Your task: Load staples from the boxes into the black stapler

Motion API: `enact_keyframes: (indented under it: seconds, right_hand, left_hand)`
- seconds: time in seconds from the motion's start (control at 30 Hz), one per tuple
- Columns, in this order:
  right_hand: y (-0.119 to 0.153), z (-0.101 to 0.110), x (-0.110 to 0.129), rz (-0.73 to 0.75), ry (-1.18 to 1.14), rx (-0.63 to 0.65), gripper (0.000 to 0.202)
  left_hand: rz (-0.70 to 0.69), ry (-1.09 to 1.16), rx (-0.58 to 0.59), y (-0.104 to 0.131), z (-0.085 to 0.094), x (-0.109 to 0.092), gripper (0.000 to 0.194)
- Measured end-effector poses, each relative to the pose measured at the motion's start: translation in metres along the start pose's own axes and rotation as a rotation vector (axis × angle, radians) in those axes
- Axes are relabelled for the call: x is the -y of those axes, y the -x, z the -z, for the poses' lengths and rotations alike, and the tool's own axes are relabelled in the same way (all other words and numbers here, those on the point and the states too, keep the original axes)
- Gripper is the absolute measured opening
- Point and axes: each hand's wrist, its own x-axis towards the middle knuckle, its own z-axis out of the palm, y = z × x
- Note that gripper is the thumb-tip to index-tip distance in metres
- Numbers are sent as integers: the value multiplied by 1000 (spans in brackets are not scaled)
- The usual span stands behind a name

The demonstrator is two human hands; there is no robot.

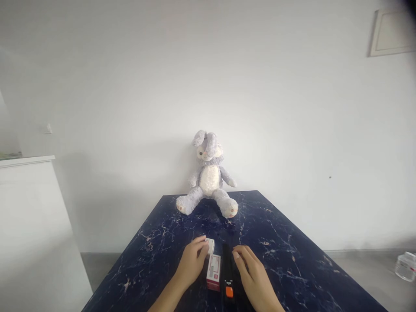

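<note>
My left hand [194, 260] is closed at the side of a small white carton [211, 245], its fingertips on the carton's near-left edge. The hand hides part of that carton. Just in front of it lies a second small carton [213, 272], white on top with a dark red end and printed labels. To the right of both cartons is a long black device [228, 273] with an orange button, pointing away from me. My right hand [252, 271] rests beside this device, fingers loosely bent and seemingly holding nothing.
A dark blue marble-patterned table [276, 247] narrows toward the wall. At its far edge sits a grey-and-white plush rabbit [209, 177], leaning back. A white cabinet [32, 225] stands to the left. On the right, a clear plastic bottle [406, 266] is near the floor.
</note>
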Motion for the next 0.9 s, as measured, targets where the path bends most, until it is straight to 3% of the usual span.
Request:
enact_keyframes:
  seconds: [0.17,0.4,0.67,0.8,0.9]
  right_hand:
    - [1,0,-1,16,-11,0,36]
    - [1,0,-1,2,-16,32,36]
    - [1,0,-2,-25,-6,47,34]
    - [0,1,1,-31,-22,60,36]
    - [0,1,1,-32,-29,61,36]
  left_hand:
    - [-41,58,121,1,2,-6,43]
    - [-14,167,107,3,6,-8,36]
    - [7,353,220,8,10,-10,44]
    - [22,264,423,14,36,-13,60]
    - [33,185,601,20,51,-12,91]
